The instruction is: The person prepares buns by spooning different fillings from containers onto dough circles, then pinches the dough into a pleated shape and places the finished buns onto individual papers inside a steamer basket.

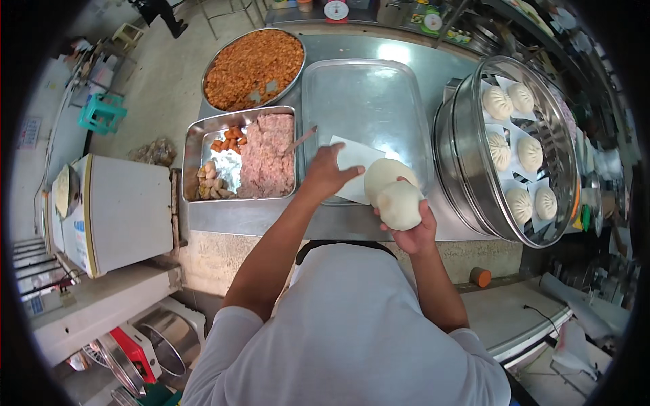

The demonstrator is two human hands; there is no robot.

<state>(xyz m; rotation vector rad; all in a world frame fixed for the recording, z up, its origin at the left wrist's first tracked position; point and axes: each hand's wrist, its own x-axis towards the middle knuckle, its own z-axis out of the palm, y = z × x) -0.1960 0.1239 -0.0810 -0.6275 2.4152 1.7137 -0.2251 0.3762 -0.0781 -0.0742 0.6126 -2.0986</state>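
My right hand (414, 228) holds a rounded piece of pale dough (399, 205) on its palm and fingers. Just beyond it, partly hidden, is a second flat round of dough (388, 175), overlapping a square of white paper (353, 157). My left hand (332, 170) is over the paper's left side, thumb and forefinger spread; whether it touches the paper I cannot tell. Under the paper is a shallow metal tray (365, 101). To its left, a rectangular steel pan (189, 165) contains pink minced meat (266, 157), with a flat stick (302, 139) stuck in it.
Behind that pan stands a round pan of reddish-brown filling (254, 66). On the right, a stacked metal steamer (454, 162) contains several pleated buns (530, 152) on paper squares. Small orange pieces (231, 139) and pale pieces (210, 182) share the rectangular pan. A white chest (132, 208) is at left.
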